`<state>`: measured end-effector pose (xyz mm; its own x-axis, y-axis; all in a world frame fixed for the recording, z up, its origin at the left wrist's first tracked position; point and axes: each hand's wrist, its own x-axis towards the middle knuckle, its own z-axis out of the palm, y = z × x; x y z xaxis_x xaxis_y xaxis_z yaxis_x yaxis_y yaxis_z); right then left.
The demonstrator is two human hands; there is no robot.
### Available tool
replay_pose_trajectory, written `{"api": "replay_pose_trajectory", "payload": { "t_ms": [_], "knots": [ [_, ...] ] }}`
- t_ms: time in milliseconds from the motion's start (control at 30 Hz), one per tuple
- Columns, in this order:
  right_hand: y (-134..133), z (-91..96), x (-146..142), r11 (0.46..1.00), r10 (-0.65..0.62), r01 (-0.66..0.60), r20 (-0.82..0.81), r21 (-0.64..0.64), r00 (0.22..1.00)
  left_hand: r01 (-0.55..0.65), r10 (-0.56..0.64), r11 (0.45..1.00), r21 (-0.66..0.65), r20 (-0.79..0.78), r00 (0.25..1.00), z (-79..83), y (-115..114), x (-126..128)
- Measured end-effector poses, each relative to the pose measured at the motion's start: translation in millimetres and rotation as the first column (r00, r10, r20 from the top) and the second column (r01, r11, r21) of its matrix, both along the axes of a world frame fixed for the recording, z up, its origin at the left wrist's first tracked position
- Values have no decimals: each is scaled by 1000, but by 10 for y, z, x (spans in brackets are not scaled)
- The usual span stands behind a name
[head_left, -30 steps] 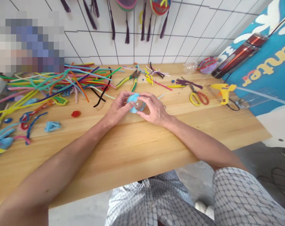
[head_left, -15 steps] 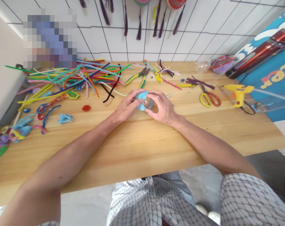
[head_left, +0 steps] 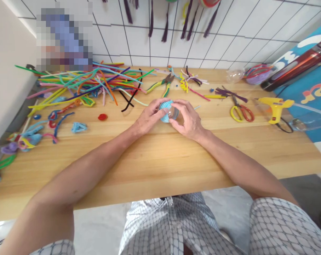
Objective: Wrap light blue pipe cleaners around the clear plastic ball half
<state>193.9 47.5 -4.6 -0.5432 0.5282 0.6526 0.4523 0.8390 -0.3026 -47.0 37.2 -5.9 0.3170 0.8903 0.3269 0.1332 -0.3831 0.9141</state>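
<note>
At the middle of the table (head_left: 155,166), low over its surface, both hands were closed on one item: a small clear ball (head_left: 173,113) partly wound with a light blue pipe cleaner (head_left: 164,107). The left hand (head_left: 148,118) gripped the wound side, its fingers (head_left: 159,103) curled over the top of the coil. The right hand (head_left: 189,122) gripped the bare clear side, fingers (head_left: 179,104) arched over it and thumb underneath. Whether the ball touched the wood could not be determined.

Beyond the hands lay pliers (head_left: 164,82) with yellow-green handles, just beside a large heap of loose pipe cleaners (head_left: 91,83) spread across the far left. A red disc (head_left: 103,116) and a folded light blue piece (head_left: 79,126) lay apart on the left. On the right, well apart from the hands, were scissors (head_left: 241,112) with yellow and red handles and a yellow glue gun (head_left: 275,106).
</note>
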Motion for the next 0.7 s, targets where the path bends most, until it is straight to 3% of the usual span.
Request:
{"api": "replay_pose_trajectory", "payload": {
  "t_ms": [700],
  "knots": [
    [-4,3,-33,997,-4,7,-32,81,999,53,-53,999,-2,13,998,-40,18,8]
  ]
}}
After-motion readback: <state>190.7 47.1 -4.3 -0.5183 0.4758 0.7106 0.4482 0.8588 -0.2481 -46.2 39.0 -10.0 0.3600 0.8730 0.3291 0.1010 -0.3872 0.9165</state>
